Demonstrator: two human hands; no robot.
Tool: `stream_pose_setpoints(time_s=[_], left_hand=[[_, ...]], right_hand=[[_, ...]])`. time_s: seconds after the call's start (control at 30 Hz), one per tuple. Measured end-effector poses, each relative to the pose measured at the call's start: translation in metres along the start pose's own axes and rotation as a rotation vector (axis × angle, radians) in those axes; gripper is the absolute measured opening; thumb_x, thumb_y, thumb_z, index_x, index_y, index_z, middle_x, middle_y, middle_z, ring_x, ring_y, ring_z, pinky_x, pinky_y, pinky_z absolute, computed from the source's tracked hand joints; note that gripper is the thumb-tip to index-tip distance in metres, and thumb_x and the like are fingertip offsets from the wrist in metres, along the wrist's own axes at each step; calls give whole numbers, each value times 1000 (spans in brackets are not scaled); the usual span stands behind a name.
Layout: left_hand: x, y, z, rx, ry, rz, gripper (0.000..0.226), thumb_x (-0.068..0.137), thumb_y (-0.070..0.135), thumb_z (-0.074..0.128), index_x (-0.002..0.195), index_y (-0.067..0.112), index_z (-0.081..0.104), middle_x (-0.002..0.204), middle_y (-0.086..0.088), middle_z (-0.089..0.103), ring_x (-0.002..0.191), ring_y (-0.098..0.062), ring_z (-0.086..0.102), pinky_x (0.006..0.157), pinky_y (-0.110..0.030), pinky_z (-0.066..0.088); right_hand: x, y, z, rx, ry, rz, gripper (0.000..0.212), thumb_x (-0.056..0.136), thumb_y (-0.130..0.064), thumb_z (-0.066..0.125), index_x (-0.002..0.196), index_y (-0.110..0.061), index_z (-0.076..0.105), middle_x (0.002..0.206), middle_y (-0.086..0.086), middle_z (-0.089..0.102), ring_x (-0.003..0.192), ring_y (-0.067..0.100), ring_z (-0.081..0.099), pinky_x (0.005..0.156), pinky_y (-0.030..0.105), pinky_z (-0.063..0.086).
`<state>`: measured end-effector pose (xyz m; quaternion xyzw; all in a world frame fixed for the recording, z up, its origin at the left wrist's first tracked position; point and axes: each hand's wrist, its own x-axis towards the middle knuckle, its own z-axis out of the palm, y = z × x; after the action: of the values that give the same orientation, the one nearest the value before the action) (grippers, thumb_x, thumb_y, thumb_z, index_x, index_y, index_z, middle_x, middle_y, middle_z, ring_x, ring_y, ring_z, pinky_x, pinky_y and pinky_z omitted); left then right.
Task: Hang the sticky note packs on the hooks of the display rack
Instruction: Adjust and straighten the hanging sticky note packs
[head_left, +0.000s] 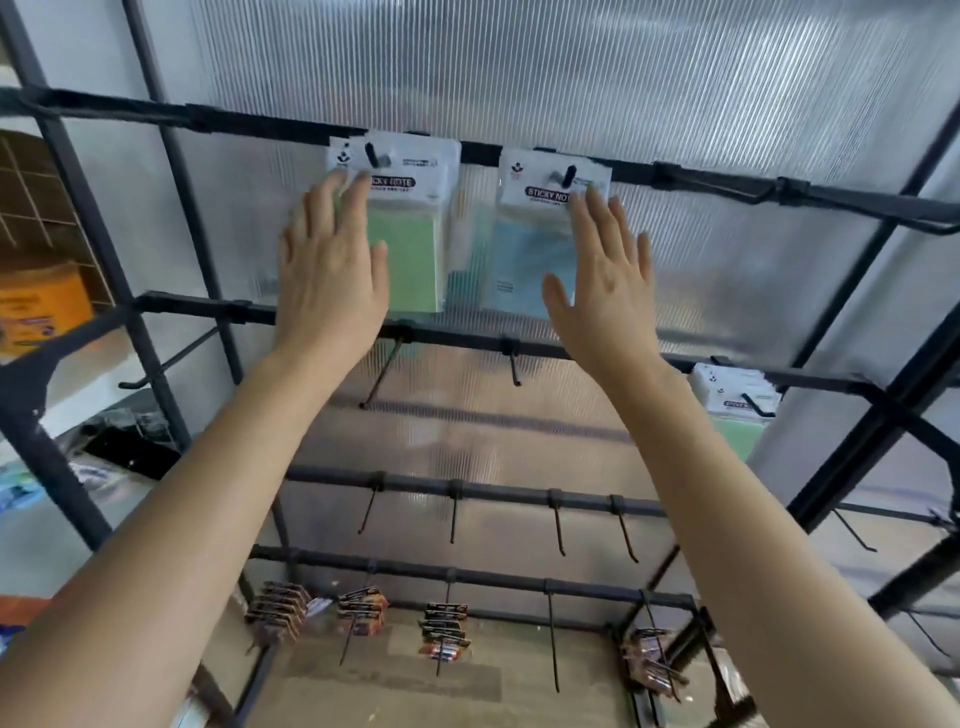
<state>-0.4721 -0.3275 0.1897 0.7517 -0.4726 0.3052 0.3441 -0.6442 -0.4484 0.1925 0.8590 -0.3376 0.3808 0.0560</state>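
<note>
Both hands are held up flat, with fingers straight and a little spread; nothing is gripped. The left hand (332, 260) is laid over the green sticky note pack (410, 249), with its fingertips up at the label. The right hand (602, 270) is laid over the blue sticky note pack (524, 260) the same way. Each pack is hung on a black hook (371, 155) just above the fingertips, on the top bar (249, 124) of the display rack. More packs (737, 400) (a small stack) are hung below and right of the right hand. An orange box (41, 306) is seen well left of the left hand; what is inside cannot be told.
</note>
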Motion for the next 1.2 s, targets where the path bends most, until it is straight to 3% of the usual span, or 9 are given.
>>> stream_pose_setpoints(time_s=[0.17, 0.23, 0.43, 0.53, 0.73, 0.9, 1.07, 1.2], left_hand=[[26, -10, 7, -3, 121, 34, 38, 92, 9, 43, 129, 3, 43, 136, -18, 39, 122, -37, 36, 97, -43, 29], [32, -14, 8, -8, 137, 56, 37, 91, 9, 45, 128, 5, 46, 134, -18, 41, 120, -37, 38, 96, -42, 30], [48, -25, 3, 13, 162, 142, 29, 89, 16, 53, 115, 4, 55, 117, -16, 51, 110, -35, 42, 90, -42, 31], [56, -28, -2, 27, 134, 169, 26, 88, 19, 58, 109, 4, 56, 111, -15, 51, 107, -34, 43, 86, -40, 29], [70, -33, -12, -2, 88, 270, 17, 89, 19, 57, 98, 4, 57, 102, -13, 57, 100, -31, 46, 82, -35, 26], [75, -32, -13, -128, -12, 277, 14, 91, 11, 52, 98, 0, 57, 103, -15, 60, 98, -30, 50, 81, -36, 30], [65, -35, -18, -222, 34, 334, 7, 90, 7, 54, 90, 0, 56, 92, -15, 61, 90, -32, 54, 74, -40, 38], [59, -33, -27, -281, 28, 324, 9, 91, 9, 54, 90, 0, 56, 93, -13, 61, 86, -22, 52, 71, -25, 31]], right_hand=[[35, 6, -3, -70, 39, -49, 57, 96, -16, 46, 147, -10, 22, 156, 6, 13, 144, 22, 6, 116, 39, 4], [42, 7, -3, -87, 84, -54, 54, 94, -16, 49, 144, -9, 30, 152, 9, 25, 142, 25, 17, 113, 39, 12], [55, 7, -4, -168, 295, -31, 28, 88, -13, 55, 114, -8, 62, 118, 13, 54, 112, 33, 47, 91, 39, 33], [62, 5, -8, -204, 327, -12, 20, 88, -15, 56, 104, -8, 66, 105, 14, 57, 100, 34, 49, 84, 39, 32], [67, 0, -14, -201, 246, 21, 19, 94, -15, 48, 104, -10, 64, 107, 8, 60, 103, 29, 48, 88, 34, 28], [60, -4, -20, -174, 243, 34, 18, 92, -9, 48, 101, -10, 64, 102, 6, 63, 98, 26, 51, 86, 31, 29], [50, -9, -30, -139, 271, 33, 19, 87, -2, 49, 96, -7, 64, 97, 6, 63, 94, 25, 53, 81, 26, 26], [40, -15, -41, -106, 276, 32, 16, 89, -6, 50, 96, -6, 65, 98, 6, 64, 95, 25, 54, 80, 24, 23]])
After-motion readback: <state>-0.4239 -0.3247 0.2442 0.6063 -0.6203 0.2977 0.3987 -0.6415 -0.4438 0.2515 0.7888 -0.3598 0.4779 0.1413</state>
